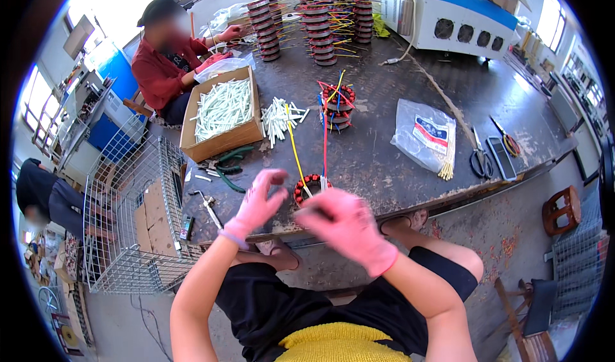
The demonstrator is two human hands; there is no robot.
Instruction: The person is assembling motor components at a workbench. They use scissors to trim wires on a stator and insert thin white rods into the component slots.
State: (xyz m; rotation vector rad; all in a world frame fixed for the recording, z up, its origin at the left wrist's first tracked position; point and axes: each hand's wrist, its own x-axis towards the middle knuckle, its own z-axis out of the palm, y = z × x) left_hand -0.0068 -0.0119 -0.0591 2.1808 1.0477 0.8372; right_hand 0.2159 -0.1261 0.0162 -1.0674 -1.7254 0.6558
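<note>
Pink gloves cover both hands at the near edge of the dark desk (410, 99). The left hand (258, 203) is raised with its fingers curled loosely, thumb and forefinger bent toward each other, though motion blur keeps me from telling whether they pinch anything. The right hand (349, 226) is blurred too; it lies partly over a wound motor stator (307, 189) with orange insulation, and its grip cannot be made out. The stator sits right at the near edge of the desk, between the two hands. From it a yellow wire (295, 151) and a red wire (325, 151) run straight up toward the middle of the desk.

Further in, at the middle, stands a short stack of stators (338, 109) with coloured leads. Just left of it lies a heap of white sleeves (278, 117), and beside that an open cardboard box (221, 141) full of the same. Green-handled pliers (227, 160) lie near the box at the left edge. Toward the right edge are a clear plastic bag (426, 135) and scissors (479, 160). Tall stator stacks (317, 23) crowd the far edge, where a person in a red shirt (166, 67) sits working. A wire basket (134, 215) stands off the left corner.
</note>
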